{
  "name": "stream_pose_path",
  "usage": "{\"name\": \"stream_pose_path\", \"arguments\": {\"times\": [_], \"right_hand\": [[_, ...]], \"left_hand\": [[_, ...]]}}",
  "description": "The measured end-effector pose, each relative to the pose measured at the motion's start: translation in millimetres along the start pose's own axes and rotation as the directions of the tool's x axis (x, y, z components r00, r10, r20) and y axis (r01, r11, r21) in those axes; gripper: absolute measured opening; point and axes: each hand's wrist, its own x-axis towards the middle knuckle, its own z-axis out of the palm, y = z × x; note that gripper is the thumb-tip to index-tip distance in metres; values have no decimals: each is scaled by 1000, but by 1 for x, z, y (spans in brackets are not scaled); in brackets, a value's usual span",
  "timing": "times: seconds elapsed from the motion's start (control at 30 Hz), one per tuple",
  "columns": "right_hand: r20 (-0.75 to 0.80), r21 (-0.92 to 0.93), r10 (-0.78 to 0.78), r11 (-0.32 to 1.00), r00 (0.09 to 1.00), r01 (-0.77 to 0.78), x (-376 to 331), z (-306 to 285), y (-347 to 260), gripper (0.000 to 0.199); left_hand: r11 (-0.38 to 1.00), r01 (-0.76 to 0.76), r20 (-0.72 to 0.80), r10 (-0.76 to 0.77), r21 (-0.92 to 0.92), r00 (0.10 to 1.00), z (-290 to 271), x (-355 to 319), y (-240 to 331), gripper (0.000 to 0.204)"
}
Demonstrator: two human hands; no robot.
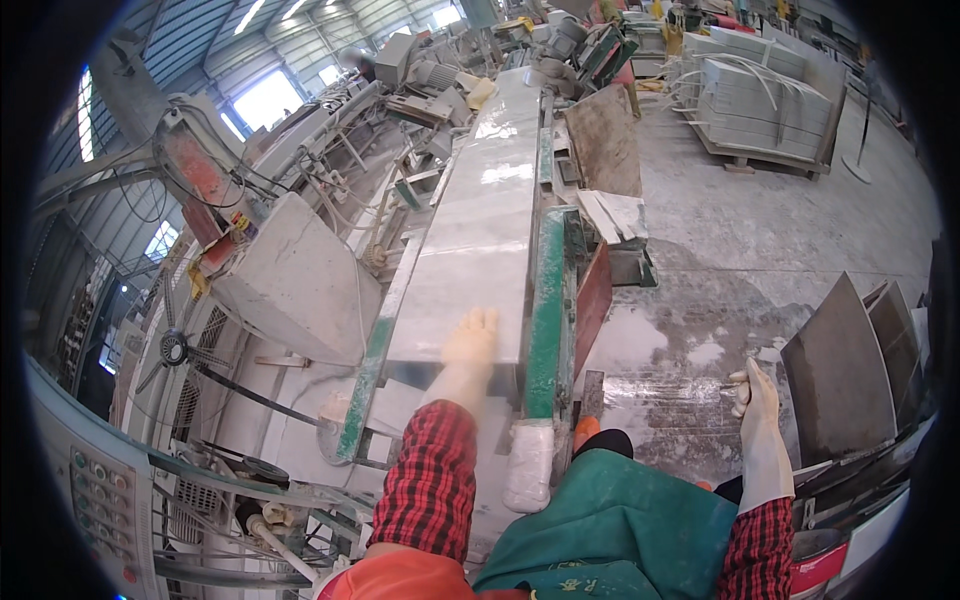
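My left hand (472, 338), in a pale glove, reaches forward over the near end of a glossy white stone slab (470, 270). Its fingers are stretched out and appear to lie flat on the slab; it is slightly blurred. The slab lies along a roller line between green side rails (549, 310), and more pale slab surface runs on behind it. Off to the right, my right hand (760, 405), gloved too, hangs beside my green apron (610, 520). Its fingers are curled in, with nothing visible in them.
Dark slabs (838, 365) lean upright at my right. A control panel (105, 510) with buttons and a handwheel (174, 347) stand on the left. Wrapped white padding (529, 465) covers the near end of the right rail. Strapped slabs (765, 95) sit on a pallet at the far right.
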Motion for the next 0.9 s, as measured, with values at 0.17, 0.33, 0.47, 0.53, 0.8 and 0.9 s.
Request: {"name": "stream_pose_path", "arguments": {"times": [0.17, 0.33, 0.47, 0.53, 0.8, 0.9], "right_hand": [[-1, 2, 5, 1000, 1000, -5, -3, 3, -3, 35], [13, 0, 7, 1000, 1000, -7, -1, 1, -3, 35], [23, -21, 10, 1000, 1000, -10, -3, 4, -4, 36], [11, -26, 15, 1000, 1000, -15, -2, 4, -3, 36], [15, -19, 22, 1000, 1000, -22, -2, 3, -5, 35], [11, -17, 27, 1000, 1000, -27, -4, 5, -6, 34]], "left_hand": [[1000, 5, 69, -4, -17, 998, -3, 5, 2, 64], [998, 49, 257, -34, -50, 966, -30, 5, 9, 95], [998, 43, 291, -26, -54, 956, -30, 8, 7, 100], [997, 41, 306, -19, -65, 952, -34, 9, 7, 101], [996, 7, 114, 4, -91, 993, -19, 13, 6, 62], [995, 16, 108, -6, -95, 994, -17, 13, 6, 64]]}}
